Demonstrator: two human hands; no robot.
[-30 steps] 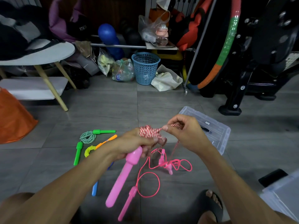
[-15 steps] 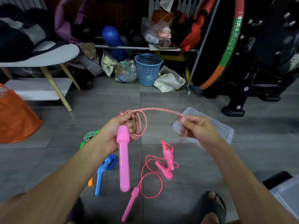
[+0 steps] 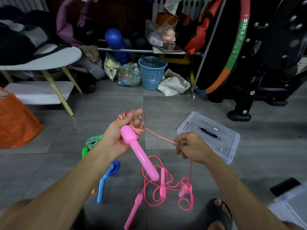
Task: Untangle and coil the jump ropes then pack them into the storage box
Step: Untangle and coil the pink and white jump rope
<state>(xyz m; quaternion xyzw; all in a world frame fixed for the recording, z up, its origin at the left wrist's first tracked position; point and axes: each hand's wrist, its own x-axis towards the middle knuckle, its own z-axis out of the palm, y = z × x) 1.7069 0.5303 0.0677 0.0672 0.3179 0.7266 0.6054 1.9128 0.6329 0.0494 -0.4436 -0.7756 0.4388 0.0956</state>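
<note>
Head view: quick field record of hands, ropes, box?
left hand: grips pink handle and a coil of red-white rope
right hand: pinches the red-white rope past the coil; rope runs taut between the hands
rope tail: hangs from right hand to second handle on floor
pink rope: loose, tangled on floor
green rope: coiled on floor
blue rope: coiled on floor
box: clear, on floor to the right, no rope in it
</note>
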